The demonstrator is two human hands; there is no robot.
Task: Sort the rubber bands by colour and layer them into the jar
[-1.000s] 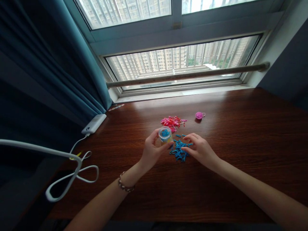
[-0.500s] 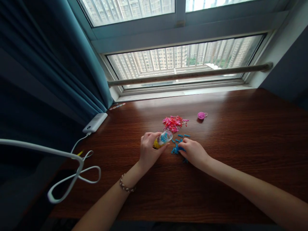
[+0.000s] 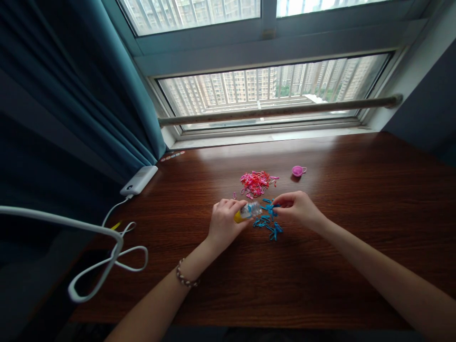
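Head | left hand (image 3: 224, 220) grips tilted clear jar (image 3: 248, 211) | right hand (image 3: 301, 209) pinches blue bands (image 3: 271, 210)

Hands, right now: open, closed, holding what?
Left hand: closed around the tilted jar.
Right hand: closed, pinching some blue bands.

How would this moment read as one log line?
Left hand: holds tilted clear jar | Right hand: pinches blue loops | Table: pink-red pile, pink cup-shaped piece
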